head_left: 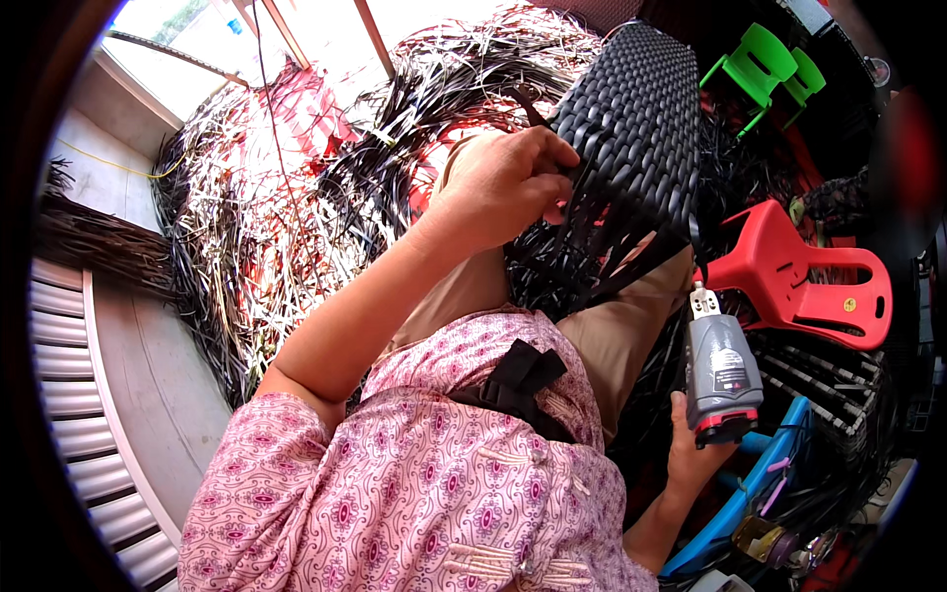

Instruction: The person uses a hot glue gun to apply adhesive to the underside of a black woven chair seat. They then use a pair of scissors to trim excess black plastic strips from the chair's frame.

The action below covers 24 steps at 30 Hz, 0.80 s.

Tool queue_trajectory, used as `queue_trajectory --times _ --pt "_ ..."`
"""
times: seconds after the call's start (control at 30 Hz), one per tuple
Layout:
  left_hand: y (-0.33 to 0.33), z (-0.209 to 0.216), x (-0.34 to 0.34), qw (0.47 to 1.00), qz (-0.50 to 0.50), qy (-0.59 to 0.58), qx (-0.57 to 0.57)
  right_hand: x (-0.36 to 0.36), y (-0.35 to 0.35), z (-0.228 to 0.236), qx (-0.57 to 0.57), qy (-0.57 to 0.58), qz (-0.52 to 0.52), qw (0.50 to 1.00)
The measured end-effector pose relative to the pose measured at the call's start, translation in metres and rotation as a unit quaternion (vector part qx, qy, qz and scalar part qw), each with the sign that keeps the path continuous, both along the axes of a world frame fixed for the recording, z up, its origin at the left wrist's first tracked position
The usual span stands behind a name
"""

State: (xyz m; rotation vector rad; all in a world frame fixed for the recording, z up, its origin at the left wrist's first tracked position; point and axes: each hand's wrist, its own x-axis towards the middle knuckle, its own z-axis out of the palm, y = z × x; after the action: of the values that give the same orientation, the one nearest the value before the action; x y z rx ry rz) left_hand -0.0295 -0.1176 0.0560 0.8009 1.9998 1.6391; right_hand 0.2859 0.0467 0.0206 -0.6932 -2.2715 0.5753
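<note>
A black woven panel (631, 118) of flat plastic strips stands tilted in front of my knees, with loose black strip ends (631, 264) hanging from its near edge. My left hand (513, 178) is closed at the panel's left near corner, thumb and fingers pinched together by the strips. What exactly lies between the fingertips is hidden. On the right, my right hand (691, 449) grips a grey and red power tool (723, 370) from below. The tool's metal nose points up toward the panel's right lower corner, close to a dangling strip.
Tangled black strips (256, 237) are heaped on the left and far side. A red plastic chair (789, 276) stands right, close to the tool; green chairs (760, 61) stand beyond. A blue plastic frame (760, 493) and a jar (760, 541) sit lower right.
</note>
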Motion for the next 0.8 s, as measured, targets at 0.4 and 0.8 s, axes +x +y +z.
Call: queue_trajectory --times 0.4,0.8 --pt "0.014 -0.024 0.025 0.99 0.089 -0.054 0.098 0.006 0.001 -0.001 0.067 -0.053 0.066 0.994" --pt "-0.003 -0.022 0.011 0.94 0.098 0.305 -0.116 0.008 0.001 0.001 0.031 -0.052 0.061 0.996"
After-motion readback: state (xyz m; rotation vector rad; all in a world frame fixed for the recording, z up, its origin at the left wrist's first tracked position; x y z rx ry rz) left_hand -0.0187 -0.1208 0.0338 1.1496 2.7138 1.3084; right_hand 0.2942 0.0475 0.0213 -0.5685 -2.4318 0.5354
